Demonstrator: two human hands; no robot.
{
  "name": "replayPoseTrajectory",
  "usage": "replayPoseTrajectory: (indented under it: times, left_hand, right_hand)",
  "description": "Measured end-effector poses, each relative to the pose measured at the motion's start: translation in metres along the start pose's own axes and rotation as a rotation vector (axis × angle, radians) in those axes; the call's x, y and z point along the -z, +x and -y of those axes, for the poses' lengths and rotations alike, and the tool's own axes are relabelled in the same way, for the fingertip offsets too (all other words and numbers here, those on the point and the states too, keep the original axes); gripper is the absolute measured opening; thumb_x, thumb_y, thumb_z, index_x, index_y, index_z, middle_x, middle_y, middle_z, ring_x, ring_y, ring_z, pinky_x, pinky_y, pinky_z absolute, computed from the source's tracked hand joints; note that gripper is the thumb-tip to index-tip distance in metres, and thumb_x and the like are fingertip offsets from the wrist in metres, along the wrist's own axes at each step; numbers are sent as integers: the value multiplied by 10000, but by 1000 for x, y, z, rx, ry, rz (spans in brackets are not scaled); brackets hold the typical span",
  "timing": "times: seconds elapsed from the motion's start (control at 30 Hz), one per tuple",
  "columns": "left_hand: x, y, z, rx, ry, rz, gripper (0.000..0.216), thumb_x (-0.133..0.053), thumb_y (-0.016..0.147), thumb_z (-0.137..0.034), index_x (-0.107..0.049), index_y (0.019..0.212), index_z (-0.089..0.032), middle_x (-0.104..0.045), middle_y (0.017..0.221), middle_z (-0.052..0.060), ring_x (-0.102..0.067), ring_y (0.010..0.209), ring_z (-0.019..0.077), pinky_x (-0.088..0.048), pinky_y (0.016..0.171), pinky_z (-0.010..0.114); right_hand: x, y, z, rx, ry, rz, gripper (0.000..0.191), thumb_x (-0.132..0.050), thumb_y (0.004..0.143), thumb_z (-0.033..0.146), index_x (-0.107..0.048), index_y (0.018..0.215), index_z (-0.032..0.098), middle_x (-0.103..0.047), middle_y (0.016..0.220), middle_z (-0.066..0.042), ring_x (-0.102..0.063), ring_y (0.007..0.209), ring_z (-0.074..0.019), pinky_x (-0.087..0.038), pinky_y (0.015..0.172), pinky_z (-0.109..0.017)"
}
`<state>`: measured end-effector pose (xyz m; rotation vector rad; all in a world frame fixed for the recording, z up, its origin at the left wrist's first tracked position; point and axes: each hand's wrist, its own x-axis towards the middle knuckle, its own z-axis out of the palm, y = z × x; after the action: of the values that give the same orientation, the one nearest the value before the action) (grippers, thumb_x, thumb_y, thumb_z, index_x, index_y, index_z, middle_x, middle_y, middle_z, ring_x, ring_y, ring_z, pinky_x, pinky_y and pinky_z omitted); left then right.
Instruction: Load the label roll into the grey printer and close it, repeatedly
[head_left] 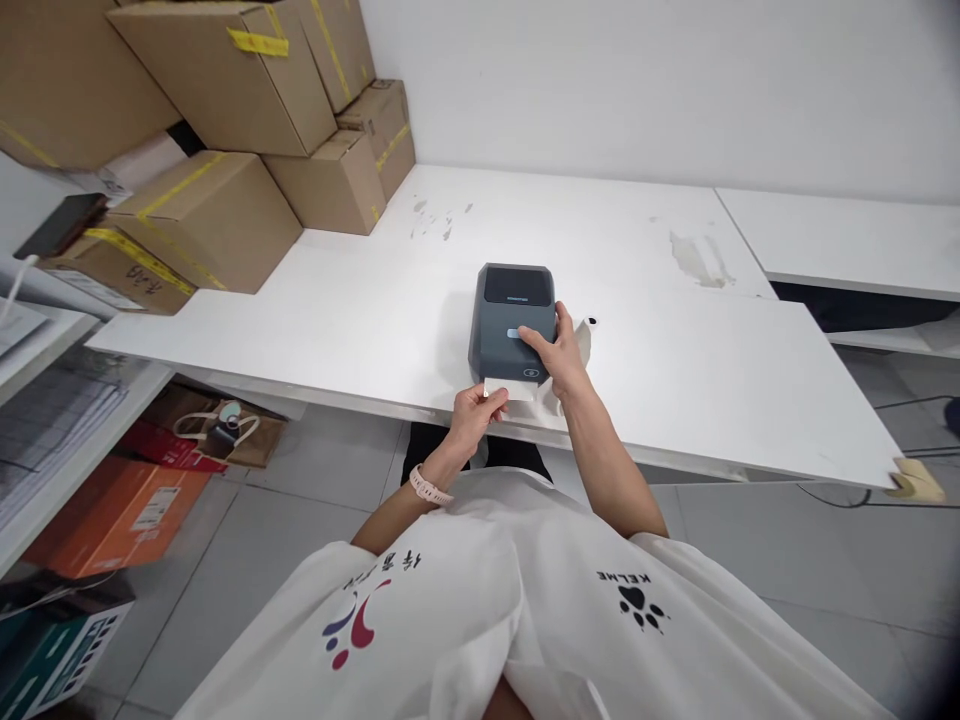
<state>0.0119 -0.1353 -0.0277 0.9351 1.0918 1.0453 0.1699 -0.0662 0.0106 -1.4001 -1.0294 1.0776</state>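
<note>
A dark grey label printer (pixel 514 310) stands on the white table near its front edge. From its front slot a white label strip (pixel 511 389) sticks out towards me. My left hand (pixel 478 410) pinches the left end of that strip between thumb and fingers. My right hand (pixel 559 350) rests on the printer's right side, its thumb on the lid by the light button (pixel 516 333) and the other fingers spread down the side. Just right of the printer lies a white object with a small black end (pixel 592 322), partly hidden by my right hand.
Cardboard boxes (pixel 217 215) with yellow tape are stacked at the table's back left. The white table (pixel 675 380) has peeled patches, and its front edge runs just before my body. Lower left are a shelf and an orange box (pixel 112 515). A white wall rises behind.
</note>
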Motion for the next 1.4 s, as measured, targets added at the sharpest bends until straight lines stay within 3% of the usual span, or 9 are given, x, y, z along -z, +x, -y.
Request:
replayPoseTrajectory:
  times: [0.23, 0.37, 0.5, 0.6, 0.7, 0.8, 0.93, 1.23, 1.4]
  left_hand:
    - [6, 9, 17, -71, 84, -13, 332, -718, 768, -482, -638, 685, -171, -591, 627, -16, -502, 596, 103, -402, 624, 264]
    - [17, 8, 11, -133, 137, 64, 374, -681, 816, -529, -631, 698, -178, -593, 649, -14, -525, 644, 114, -424, 661, 264]
    - [36, 9, -2, -229, 139, -3, 431, -580, 892, -554, -608, 667, -189, -591, 650, -4, -526, 644, 117, -429, 657, 261]
    - [51, 14, -16, -288, 169, -70, 357, -557, 916, -521, -680, 820, -201, -694, 847, 38, -604, 771, 145, -466, 700, 267]
    - [59, 19, -30, -300, 244, -51, 408, -535, 938, -538, -686, 1175, -242, -683, 1287, 90, -625, 1182, 222, -505, 943, 324]
    - [57, 24, -40, -264, 281, 48, 557, -497, 956, -581, -533, 1434, -297, -431, 1621, 61, -370, 1517, 260, -375, 1192, 394]
    - [45, 28, -39, -203, 276, 116, 663, -426, 969, -629, -378, 1551, -316, -236, 1717, 21, -196, 1596, 250, -246, 1287, 424]
    - [34, 32, -26, -239, 266, 8, 687, -315, 988, -648, -367, 1568, -284, -239, 1715, 21, -90, 1613, 221, -149, 1320, 429]
    - [29, 35, -43, -299, 210, -17, 625, -281, 1005, -623, -437, 1530, -322, -236, 1714, -36, -148, 1605, 210, -224, 1299, 379]
  right_hand:
    - [-7, 1, 14, -29, -69, -19, 1212, -775, 596, 426, -162, 1610, 168, -448, 1537, -148, -538, 1318, -285, -459, 1122, -432]
    - [-9, -1, 16, 9, -120, -53, 1133, -753, 637, 401, -195, 1597, 177, -455, 1547, -142, -524, 1310, -274, -449, 1105, -425]
    - [-8, 1, 11, 17, -139, -65, 1129, -765, 640, 402, -213, 1597, 173, -488, 1526, -148, -549, 1299, -275, -452, 1112, -426]
    - [-5, 5, 6, 19, -146, -57, 1134, -769, 643, 426, -206, 1606, 224, -499, 1523, -121, -554, 1323, -280, -461, 1125, -447]
    - [-2, 1, 1, 48, -131, -60, 1112, -791, 666, 493, -247, 1602, 240, -460, 1570, -116, -496, 1411, -287, -431, 1173, -463]
    - [2, -14, -4, 96, -93, -115, 920, -698, 774, 649, -393, 1545, 250, -419, 1615, -95, -384, 1510, -266, -340, 1249, -456]
    - [6, -40, -11, 88, -40, -192, 789, -532, 860, 761, -510, 1470, 261, -473, 1587, -70, -403, 1507, -247, -311, 1273, -449]
    - [2, -50, -27, 130, 66, -205, 732, -414, 942, 706, -438, 1515, 252, -443, 1610, -61, -406, 1506, -198, -289, 1282, -440]
    - [5, -45, -15, 207, 43, -163, 740, -247, 967, 718, -419, 1528, 267, -458, 1594, -67, -397, 1513, -229, -312, 1270, -478]
